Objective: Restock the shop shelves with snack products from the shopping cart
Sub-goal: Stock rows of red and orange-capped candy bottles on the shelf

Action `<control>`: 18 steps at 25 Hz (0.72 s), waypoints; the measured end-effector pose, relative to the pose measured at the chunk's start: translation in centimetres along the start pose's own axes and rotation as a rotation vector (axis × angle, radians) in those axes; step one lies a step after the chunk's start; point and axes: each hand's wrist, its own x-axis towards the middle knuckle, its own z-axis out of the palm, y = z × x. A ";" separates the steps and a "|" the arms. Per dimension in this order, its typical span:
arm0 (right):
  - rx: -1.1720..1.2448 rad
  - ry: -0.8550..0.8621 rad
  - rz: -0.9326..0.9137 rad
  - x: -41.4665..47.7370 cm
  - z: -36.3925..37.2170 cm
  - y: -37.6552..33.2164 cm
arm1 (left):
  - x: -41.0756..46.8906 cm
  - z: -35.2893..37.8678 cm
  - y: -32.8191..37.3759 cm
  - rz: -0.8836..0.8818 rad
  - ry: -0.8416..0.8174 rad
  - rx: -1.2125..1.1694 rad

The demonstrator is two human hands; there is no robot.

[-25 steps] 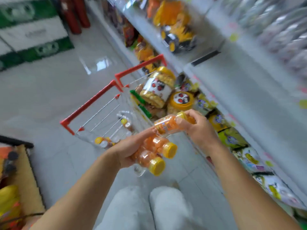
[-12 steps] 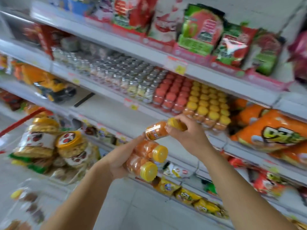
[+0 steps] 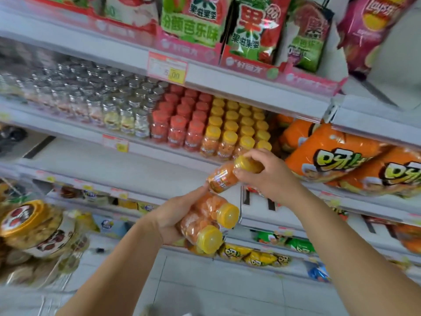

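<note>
The green bag [image 3: 189,21] reads "果滋果婆", and the red-and-green bag [image 3: 250,30] beside it carries a large "果" above the same "果滋果婆". The purple bag [image 3: 373,23] shows the Lay's logo, the price tag [image 3: 167,70] on the shelf [image 3: 239,87] ends in ".00", and the orange bags [image 3: 337,156] bear a big "呀"; other print is too blurred to read.

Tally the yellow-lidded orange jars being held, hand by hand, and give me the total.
Left hand, yellow-lidded jars: 2
Right hand, yellow-lidded jar: 1
Total: 3
</note>
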 end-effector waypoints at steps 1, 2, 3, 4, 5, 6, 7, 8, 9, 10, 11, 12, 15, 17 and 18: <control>-0.002 0.009 0.012 0.0 0.2 0.3 | 0.4 -0.1 0.2 -0.022 -0.005 0.007; 0.002 0.034 0.029 -0.1 0.4 0.6 | 0.8 -0.1 0.5 -0.043 -0.009 0.017; 0.007 0.074 0.049 -0.3 0.8 1.0 | 1.2 -0.2 0.8 -0.062 -0.013 0.025; 0.009 0.126 0.078 -0.6 1.0 1.4 | 1.6 -0.3 1.3 -0.074 -0.027 0.028; 0.000 0.179 0.103 -1.0 1.2 1.7 | 2.0 -0.3 1.7 -0.077 -0.046 0.026; -0.024 0.226 0.125 -1.4 1.0 1.9 | 2.4 -0.5 2.1 -0.074 -0.068 0.025; -0.069 0.255 0.145 -1.7 0.5 2.2 | 2.9 -0.7 2.6 -0.074 -0.089 0.032; -0.136 0.256 0.166 -1.7 -0.4 2.4 | 3.3 -0.9 2.9 -0.077 -0.103 0.046; -0.213 0.238 0.186 -1.5 -1.4 2.7 | 3.6 -1.1 3.3 -0.087 -0.115 0.061; -0.273 0.209 0.203 -1.1 -2.4 2.9 | 3.9 -1.2 3.6 -0.100 -0.120 0.069; -0.303 0.183 0.219 -0.6 -3.4 3.0 | 4.1 -1.1 3.8 -0.111 -0.124 0.070; -0.308 0.165 0.241 0.0 -4.2 3.2 | 4.4 -0.9 3.9 -0.122 -0.127 0.064; -0.338 0.100 0.271 1.4 -5.7 4.1 | 5.3 -0.2 4.0 -0.134 -0.112 0.026; -0.382 0.055 0.261 2.6 -6.4 4.8 | 6.1 0.1 4.0 -0.128 -0.101 0.009; -0.395 0.031 0.254 3.2 -6.6 5.0 | 6.5 0.2 4.0 -0.125 -0.090 -0.001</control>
